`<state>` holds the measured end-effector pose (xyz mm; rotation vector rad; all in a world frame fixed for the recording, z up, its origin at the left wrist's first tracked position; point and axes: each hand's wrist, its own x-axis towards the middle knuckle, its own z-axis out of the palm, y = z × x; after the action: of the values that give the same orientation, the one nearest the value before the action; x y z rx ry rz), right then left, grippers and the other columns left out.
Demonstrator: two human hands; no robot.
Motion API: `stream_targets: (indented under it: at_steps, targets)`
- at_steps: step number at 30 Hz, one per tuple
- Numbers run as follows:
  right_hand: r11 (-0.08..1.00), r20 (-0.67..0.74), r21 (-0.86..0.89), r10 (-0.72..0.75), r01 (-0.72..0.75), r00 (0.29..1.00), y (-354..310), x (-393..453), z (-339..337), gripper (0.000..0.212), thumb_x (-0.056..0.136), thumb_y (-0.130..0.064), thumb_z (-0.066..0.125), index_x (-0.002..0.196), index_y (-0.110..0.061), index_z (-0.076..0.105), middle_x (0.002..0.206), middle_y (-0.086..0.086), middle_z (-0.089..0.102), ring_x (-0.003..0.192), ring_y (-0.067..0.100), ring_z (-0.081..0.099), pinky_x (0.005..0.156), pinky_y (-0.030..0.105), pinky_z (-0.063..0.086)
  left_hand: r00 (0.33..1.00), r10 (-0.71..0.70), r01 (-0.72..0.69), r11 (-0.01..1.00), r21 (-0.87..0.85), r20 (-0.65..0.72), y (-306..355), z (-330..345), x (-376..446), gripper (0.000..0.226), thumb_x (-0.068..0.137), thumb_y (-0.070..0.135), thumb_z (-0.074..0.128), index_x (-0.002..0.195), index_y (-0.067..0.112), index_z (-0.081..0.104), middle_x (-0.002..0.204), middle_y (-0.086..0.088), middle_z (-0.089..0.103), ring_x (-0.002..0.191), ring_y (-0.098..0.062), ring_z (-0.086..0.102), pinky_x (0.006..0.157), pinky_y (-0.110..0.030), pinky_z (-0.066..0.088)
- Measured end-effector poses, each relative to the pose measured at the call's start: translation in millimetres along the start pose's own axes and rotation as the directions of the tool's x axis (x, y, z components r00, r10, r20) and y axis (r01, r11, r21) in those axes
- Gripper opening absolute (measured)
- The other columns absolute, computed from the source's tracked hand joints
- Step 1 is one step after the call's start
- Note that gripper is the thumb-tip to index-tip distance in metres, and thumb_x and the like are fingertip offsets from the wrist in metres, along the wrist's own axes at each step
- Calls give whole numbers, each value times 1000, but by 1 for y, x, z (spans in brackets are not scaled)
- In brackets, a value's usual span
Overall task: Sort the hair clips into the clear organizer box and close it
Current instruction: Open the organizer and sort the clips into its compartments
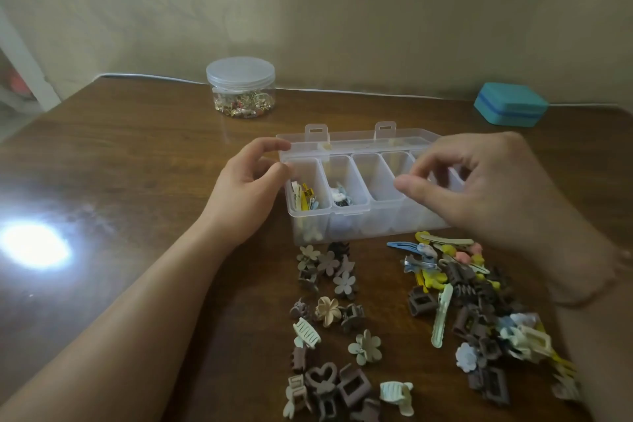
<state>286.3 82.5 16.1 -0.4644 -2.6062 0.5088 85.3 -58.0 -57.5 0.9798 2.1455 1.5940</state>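
Observation:
The clear organizer box (346, 212) stands open mid-table, its lid (363, 139) tipped back behind it. The leftmost compartment holds several yellow and white clips (305, 197), and the one beside it holds a few pale blue and dark clips (340, 197). My left hand (245, 188) is at the box's left end, thumb on the rim and forefinger on the lid's corner. My right hand (479, 188) hovers over the right compartments, fingers loosely curled, nothing visible between them. Loose flower and claw clips (329, 315) lie in front, and a mixed clip pile (472, 305) lies front right.
A round clear jar (240, 87) with a lid and small gold pieces stands at the back. A teal case (510, 108) sits at the back right. A bright light glare (34, 245) shows on the brown wooden table (137, 154) at left.

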Motion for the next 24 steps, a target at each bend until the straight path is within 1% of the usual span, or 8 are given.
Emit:
stream_targets:
  at_steps: [2,5,9,14,17,19,21,24]
  targets:
    - [997,197,-76,37,-22,980,-9,-4,-13,15,77,-49,66,71,-35,64,58,-16,63,54,1,58,50,17,35,1000,1,-1,1000,1,2,0,0,0,29,95,21,55,122,31,60,88,14,75,89,-2,66,80,-24,50]
    - [934,474,-350,111,70,874,-12,-9,-11,15,82,-54,64,95,-47,62,74,-30,60,74,-9,56,59,14,36,1000,-1,1,1000,-2,5,-1,0,0,31,95,21,55,124,31,60,89,14,75,90,3,67,80,-23,48]
    - [881,558,-451,151,145,816,-10,-10,4,34,86,-49,63,119,-51,56,107,-25,62,100,1,57,82,29,54,1000,-4,4,1000,5,-3,-1,0,0,31,96,22,55,125,31,60,89,13,75,90,3,66,77,-21,46]
    - [912,567,-359,46,196,822,-7,-11,4,23,86,-48,62,109,-46,57,94,-24,61,87,-4,57,74,21,51,1000,-2,2,1000,2,-8,-1,0,0,30,96,22,55,124,31,60,89,13,76,95,-1,67,84,-26,49]
    - [989,420,-122,-27,86,907,-8,-7,-5,13,79,-50,63,90,-44,60,88,-32,61,72,-7,58,54,13,44,1000,-2,2,1000,2,-3,-1,0,1,29,96,22,55,124,31,60,90,14,76,95,-6,68,89,-31,51]
    - [994,83,106,-45,36,996,-5,-4,-2,11,77,-41,70,86,-39,64,88,-28,66,58,3,60,50,10,43,1000,-2,2,1000,2,1,-1,0,1,29,96,22,55,123,32,60,89,14,76,94,-8,68,88,-33,52]
    - [982,-133,188,-1,26,991,0,0,8,13,79,-28,75,91,-31,69,86,-18,70,52,2,57,50,10,44,1000,-8,8,1000,-4,2,-1,0,0,30,96,23,55,124,32,60,88,14,76,93,-5,68,88,-31,52]
    - [994,-99,108,29,-18,995,8,3,24,15,83,-25,75,97,-24,72,91,-19,70,61,-17,56,60,1,42,1000,-8,8,1000,0,1,0,0,0,29,96,23,55,123,31,60,88,13,75,91,-8,69,84,-33,53]
